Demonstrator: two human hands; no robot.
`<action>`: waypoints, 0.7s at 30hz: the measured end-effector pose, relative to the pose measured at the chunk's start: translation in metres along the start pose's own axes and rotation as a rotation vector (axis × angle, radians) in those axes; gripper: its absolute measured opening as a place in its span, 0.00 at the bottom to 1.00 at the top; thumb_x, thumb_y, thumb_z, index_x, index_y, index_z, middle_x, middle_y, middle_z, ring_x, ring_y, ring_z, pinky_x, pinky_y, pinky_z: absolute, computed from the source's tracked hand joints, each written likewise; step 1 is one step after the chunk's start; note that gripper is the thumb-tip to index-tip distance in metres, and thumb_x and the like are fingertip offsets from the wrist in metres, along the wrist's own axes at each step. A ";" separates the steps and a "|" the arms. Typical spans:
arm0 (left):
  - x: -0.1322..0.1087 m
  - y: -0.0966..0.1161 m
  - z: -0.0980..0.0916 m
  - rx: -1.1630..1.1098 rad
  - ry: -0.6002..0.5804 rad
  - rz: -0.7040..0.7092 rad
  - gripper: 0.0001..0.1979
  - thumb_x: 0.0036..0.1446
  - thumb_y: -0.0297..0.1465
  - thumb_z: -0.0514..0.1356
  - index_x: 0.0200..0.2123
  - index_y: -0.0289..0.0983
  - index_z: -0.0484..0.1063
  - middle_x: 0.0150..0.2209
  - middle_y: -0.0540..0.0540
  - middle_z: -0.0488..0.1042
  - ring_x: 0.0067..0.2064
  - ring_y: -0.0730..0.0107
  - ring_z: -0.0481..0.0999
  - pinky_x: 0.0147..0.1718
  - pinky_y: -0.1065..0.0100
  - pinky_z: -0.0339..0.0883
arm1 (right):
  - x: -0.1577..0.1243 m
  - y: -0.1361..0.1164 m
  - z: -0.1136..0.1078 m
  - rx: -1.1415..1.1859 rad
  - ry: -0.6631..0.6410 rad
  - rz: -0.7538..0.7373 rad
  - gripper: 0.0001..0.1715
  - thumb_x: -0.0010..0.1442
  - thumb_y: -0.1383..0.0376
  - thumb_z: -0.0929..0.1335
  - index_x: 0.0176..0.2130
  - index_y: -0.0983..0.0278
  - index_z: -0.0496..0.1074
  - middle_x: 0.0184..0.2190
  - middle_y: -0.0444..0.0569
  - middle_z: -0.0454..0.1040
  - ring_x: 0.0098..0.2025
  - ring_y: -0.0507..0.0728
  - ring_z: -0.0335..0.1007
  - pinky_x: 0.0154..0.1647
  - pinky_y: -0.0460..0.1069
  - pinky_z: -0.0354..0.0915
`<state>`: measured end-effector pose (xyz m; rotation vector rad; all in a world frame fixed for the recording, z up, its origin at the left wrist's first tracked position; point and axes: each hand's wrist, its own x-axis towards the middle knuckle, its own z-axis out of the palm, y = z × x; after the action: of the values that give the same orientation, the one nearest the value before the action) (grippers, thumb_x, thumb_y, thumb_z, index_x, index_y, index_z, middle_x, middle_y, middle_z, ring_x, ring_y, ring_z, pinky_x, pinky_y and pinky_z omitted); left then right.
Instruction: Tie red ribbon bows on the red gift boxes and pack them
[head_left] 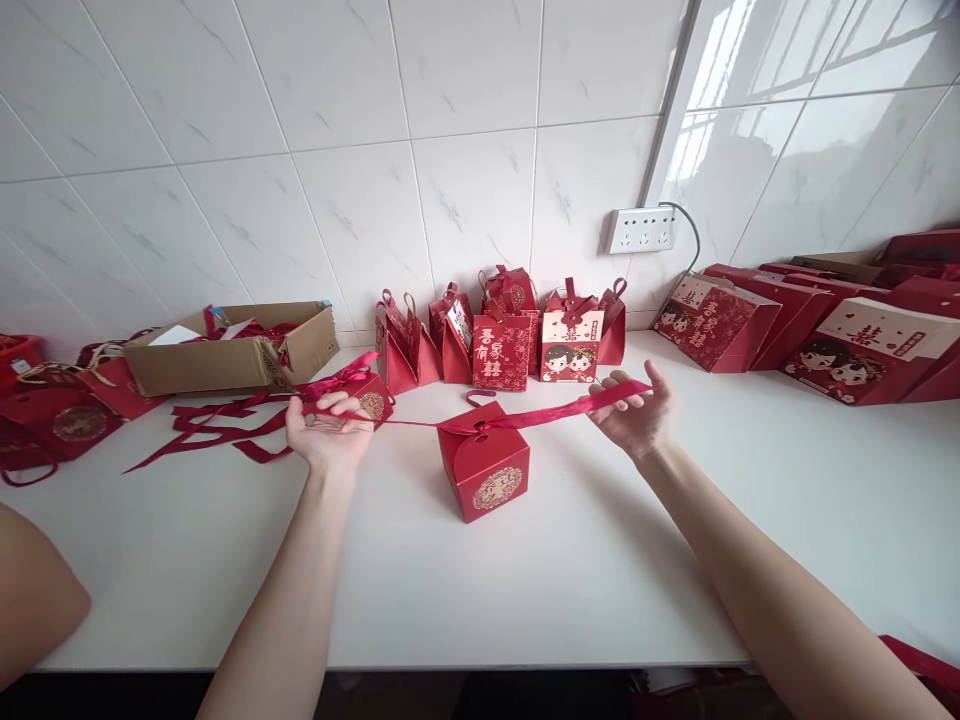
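A small red gift box with a gold round emblem stands on the white table in front of me. A dark red ribbon runs through the top of the box and stretches out to both sides. My left hand is closed on the ribbon's left end, palm up. The right end is held in my right hand, between fingers and palm, with the thumb raised. Behind my left hand lie another red box and several loose ribbons.
A cardboard box with ribbons inside stands at the back left, near more red boxes. Several red gift bags line the wall, and larger ones stand at right. A power strip hangs there. Another person's arm shows at left.
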<state>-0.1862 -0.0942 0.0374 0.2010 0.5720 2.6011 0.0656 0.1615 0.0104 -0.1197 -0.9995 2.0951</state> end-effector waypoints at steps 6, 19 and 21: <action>0.007 -0.013 -0.006 0.404 -0.167 0.044 0.19 0.58 0.43 0.54 0.21 0.38 0.60 0.12 0.57 0.59 0.12 0.81 0.58 0.08 0.78 0.40 | 0.012 -0.002 0.005 -0.203 0.257 -0.173 0.23 0.51 0.49 0.62 0.15 0.60 0.57 0.13 0.39 0.49 0.18 0.50 0.46 0.24 0.48 0.56; -0.034 -0.067 0.013 1.102 -0.608 0.016 0.16 0.52 0.43 0.58 0.34 0.36 0.76 0.41 0.43 0.78 0.46 0.57 0.75 0.46 0.62 0.66 | -0.039 0.024 0.121 -1.762 -0.421 -0.013 0.06 0.59 0.66 0.66 0.31 0.65 0.71 0.35 0.51 0.71 0.29 0.53 0.67 0.31 0.48 0.61; -0.031 -0.064 0.012 1.135 -0.584 0.029 0.16 0.53 0.43 0.57 0.33 0.36 0.76 0.34 0.44 0.78 0.40 0.60 0.76 0.40 0.63 0.67 | -0.037 0.024 0.123 -1.780 -0.461 0.024 0.05 0.59 0.66 0.67 0.31 0.64 0.72 0.35 0.50 0.71 0.30 0.53 0.67 0.32 0.48 0.61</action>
<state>-0.1294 -0.0534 0.0192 1.2436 1.6961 1.7777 0.0275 0.0510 0.0689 -0.5080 -2.7946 0.6185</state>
